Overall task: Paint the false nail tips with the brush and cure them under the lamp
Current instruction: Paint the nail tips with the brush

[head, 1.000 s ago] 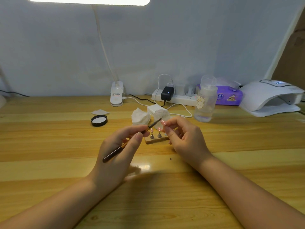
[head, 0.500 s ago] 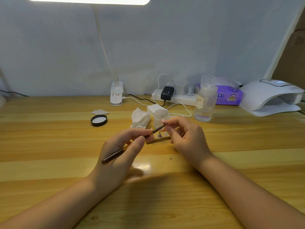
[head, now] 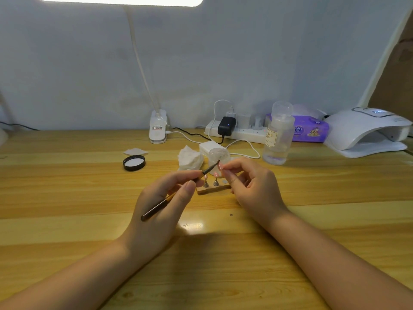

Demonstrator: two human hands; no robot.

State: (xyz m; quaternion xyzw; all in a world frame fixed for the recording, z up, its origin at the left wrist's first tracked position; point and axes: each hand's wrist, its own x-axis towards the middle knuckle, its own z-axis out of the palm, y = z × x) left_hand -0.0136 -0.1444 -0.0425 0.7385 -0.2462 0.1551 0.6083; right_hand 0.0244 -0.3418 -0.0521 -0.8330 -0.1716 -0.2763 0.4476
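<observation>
Pale wood table (head: 67,198) meets a grey-white wall (head: 245,52). Left hand (head: 161,211) pinches the brush (head: 178,191); right hand (head: 252,186) pinches a nail tip (head: 220,166). White curing lamp (head: 366,130) sits far right.

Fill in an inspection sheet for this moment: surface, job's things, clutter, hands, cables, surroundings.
Surface: wooden table, glare patch near the hands.
Job's things: brush tip at a pink nail tip; wooden stand bears two more tips on pegs; curing lamp far right, nothing seen under it.
Clutter: black lid, crumpled wipe, clear bottle, purple tissue pack, white jar.
Hands: left hand grips the brush; right hand pinches the nail tip.
Cables: power strip with black adapter; white cable loops on the table.
Surroundings: pale wall, clamp lamp base at the back edge.
</observation>
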